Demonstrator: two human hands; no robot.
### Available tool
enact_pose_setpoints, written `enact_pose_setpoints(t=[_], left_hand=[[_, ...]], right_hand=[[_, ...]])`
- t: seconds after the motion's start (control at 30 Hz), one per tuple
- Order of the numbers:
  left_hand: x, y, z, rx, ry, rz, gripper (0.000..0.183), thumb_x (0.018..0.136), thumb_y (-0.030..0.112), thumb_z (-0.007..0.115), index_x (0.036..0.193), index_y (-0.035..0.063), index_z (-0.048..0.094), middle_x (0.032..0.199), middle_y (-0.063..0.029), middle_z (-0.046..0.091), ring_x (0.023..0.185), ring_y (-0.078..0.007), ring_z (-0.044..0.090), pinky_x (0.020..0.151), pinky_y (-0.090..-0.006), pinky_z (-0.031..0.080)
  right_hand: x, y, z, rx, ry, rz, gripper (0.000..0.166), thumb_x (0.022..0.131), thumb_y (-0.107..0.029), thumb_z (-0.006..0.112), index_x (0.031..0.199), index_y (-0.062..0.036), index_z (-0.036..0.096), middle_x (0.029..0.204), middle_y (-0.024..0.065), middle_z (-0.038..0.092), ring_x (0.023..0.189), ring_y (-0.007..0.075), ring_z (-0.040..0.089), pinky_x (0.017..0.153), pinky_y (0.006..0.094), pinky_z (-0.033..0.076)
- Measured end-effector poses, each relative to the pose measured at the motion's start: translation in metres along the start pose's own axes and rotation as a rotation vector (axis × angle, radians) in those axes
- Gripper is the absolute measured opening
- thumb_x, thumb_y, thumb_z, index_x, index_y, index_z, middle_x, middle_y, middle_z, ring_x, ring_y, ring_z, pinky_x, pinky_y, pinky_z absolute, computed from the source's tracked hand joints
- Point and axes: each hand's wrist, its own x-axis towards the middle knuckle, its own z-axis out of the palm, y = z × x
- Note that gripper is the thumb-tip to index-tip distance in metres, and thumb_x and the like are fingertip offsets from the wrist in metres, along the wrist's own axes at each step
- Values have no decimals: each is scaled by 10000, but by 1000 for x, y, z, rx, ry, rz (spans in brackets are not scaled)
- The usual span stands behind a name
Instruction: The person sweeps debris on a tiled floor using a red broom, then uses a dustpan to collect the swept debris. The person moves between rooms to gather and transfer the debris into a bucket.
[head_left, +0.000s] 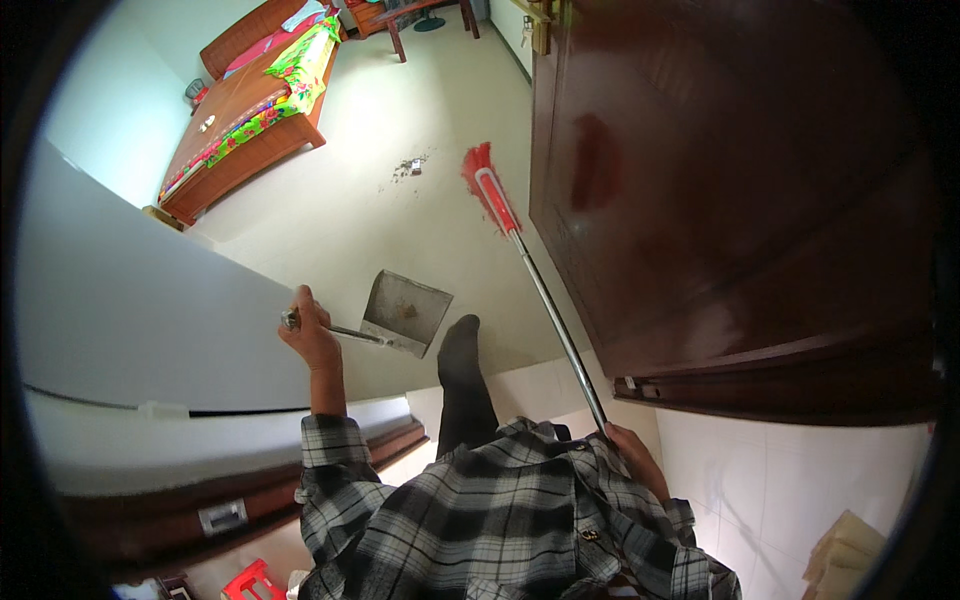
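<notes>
My left hand (310, 330) grips the metal handle of a long-handled dustpan (409, 304). Its grey metal pan is down at floor level, with a small brownish patch inside. In my right hand (636, 454), at my side, is the metal shaft of a broom (559, 319). The red broom head (491, 187) reaches out over the floor near the door. Ahead, a scattered pile of dark debris (405, 171) lies on the pale floor, with a small white-and-dark object (416, 166) in it.
A dark wooden door (720, 187) stands along the right, keys (527, 31) hanging in its lock. A white wall (165, 300) borders the left. Beyond are a wooden bed (247, 169) and a dark-legged table (397, 41). A red plastic stool (251, 581) is behind at lower left.
</notes>
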Motion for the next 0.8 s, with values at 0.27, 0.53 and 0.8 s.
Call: enact_pose_setpoints(t=[0.27, 0.53, 0.8], left_hand=[[143, -128, 18, 131, -66, -93, 446, 921, 134, 620, 535, 134, 397, 490, 65, 366, 425, -26, 277, 411, -244, 175], [262, -208, -6, 111, 19, -320, 389, 895, 110, 644, 549, 105, 467, 505, 44, 415, 445, -39, 341, 420, -236, 253], [299, -268, -44, 311, -2, -202, 439, 902, 77, 624, 548, 133, 369, 512, 58, 352, 447, -42, 274, 419, -254, 198]], right_hand=[[104, -75, 82, 88, 98, 83, 510, 1001, -392, 462, 1360, -31, 487, 1330, 133, 498, 1280, 203, 437, 1088, 317, 331], [233, -201, 183, -157, 181, 241, 474, 1001, -495, 407, 926, -78, 621, 788, 1, 571, 717, 98, 513, 663, 246, 424], [347, -225, 208, -396, -24, 247, 409, 991, -467, 469, 889, -101, 621, 685, -59, 507, 590, 46, 445, 526, 205, 348]])
